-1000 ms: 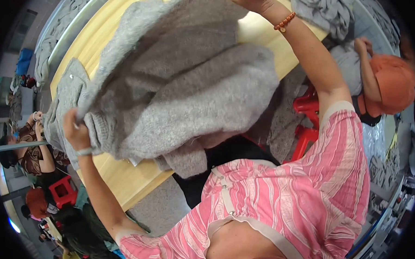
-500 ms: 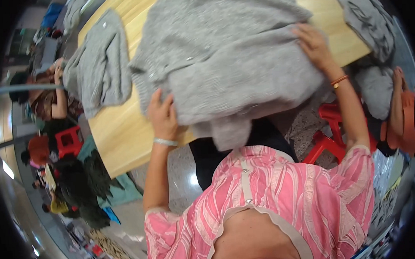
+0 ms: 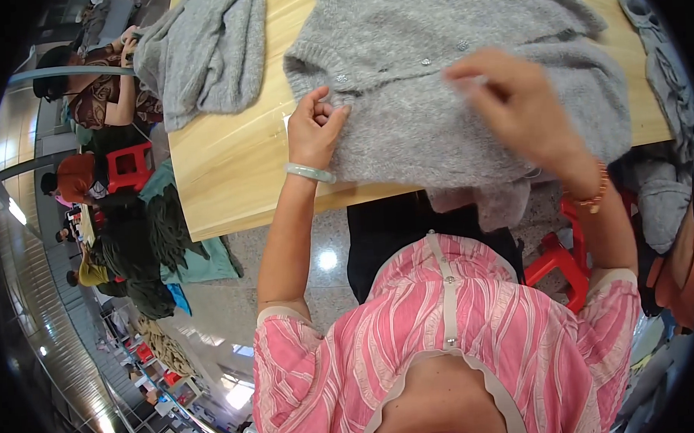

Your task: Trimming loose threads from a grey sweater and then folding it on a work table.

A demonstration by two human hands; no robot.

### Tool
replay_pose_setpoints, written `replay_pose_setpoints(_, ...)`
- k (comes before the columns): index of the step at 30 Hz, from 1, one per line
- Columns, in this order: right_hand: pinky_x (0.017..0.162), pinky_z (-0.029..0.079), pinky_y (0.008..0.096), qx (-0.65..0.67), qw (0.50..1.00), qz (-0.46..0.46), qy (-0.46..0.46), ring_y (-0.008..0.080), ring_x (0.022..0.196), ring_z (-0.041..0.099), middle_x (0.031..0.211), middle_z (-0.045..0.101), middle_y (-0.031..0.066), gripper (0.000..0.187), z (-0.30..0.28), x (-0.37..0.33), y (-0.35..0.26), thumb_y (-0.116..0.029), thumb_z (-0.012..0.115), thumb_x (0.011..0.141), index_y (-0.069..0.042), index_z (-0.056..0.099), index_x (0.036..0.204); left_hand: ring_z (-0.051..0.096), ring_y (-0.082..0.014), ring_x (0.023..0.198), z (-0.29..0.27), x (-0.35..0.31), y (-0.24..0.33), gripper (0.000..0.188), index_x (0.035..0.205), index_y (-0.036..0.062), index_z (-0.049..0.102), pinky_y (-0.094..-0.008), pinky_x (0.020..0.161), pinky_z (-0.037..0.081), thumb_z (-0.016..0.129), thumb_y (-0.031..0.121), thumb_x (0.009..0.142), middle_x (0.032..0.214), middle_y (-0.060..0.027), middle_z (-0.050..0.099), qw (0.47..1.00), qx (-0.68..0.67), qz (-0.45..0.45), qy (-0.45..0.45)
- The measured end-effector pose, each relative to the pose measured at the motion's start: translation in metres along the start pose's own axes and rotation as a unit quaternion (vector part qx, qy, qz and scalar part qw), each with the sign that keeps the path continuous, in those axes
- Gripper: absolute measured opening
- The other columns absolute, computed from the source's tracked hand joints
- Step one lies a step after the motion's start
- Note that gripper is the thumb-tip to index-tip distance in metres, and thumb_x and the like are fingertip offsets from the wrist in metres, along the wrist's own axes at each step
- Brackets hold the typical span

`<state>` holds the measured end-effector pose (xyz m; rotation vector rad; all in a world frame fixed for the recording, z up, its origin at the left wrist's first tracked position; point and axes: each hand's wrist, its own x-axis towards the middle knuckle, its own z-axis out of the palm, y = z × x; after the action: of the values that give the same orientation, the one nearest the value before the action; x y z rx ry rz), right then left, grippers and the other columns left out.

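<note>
Along the near edge of the tabletop [image 3: 229,167], a fuzzy grey sweater [image 3: 405,136] now lies spread out, with some of its cloth [image 3: 501,206] hanging down past that edge. A second ago it was lifted up, with the right hand [image 3: 497,105] held high. Now it is down, and its row of shiny buttons [image 3: 425,62] faces up. I think that makes the front easy to see and reach.

The left hand [image 3: 318,133] touches the sweater's left side, close to the near edge. Its fingers are bent in, but I cannot tell if they pinch the cloth. The right hand has moved in from the sweater's right side, and is over the middle, near the buttons. It is blurry, so I cannot tell if its fingers are wide or narrow, or if they touch anything.

Another grey top [image 3: 216,60] lies by the left edge, with bare wood between it and the sweater. More grey clothes [image 3: 653,48] are at the right edge.
</note>
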<state>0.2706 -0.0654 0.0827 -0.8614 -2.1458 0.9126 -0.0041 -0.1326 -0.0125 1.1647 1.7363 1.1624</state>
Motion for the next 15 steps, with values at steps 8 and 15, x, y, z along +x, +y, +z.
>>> replay_pose_setpoints(8,0.059,0.044,0.0248,0.158,0.984,0.054,-0.056,0.011,0.064,0.054,0.089,0.063,0.0072,0.026,0.105,0.03,0.001,-0.003,0.057,0.081,-0.002,0.061,0.107,0.058,-0.0077,0.079,-0.015,-0.02,0.026,0.017,0.098,-0.001,0.059,-0.0209,0.074,0.048,0.064,0.003,0.082,0.089,-0.0025,0.062,0.974,-0.198,-0.04,-0.102)
replay_pose_setpoints(15,0.056,0.044,0.0233,0.208,0.951,0.142,-0.18,0.0068,0.062,0.051,0.07,0.057,0.0019,0.022,0.109,0.038,0.014,-0.009,0.056,0.086,0.003,0.058,0.105,0.058,-0.0087,0.082,-0.019,-0.02,0.018,0.013,0.096,-0.0016,0.059,-0.0211,0.076,0.047,0.061,0.001,0.084,0.091,-0.0047,0.062,0.953,-0.284,-0.04,-0.101)
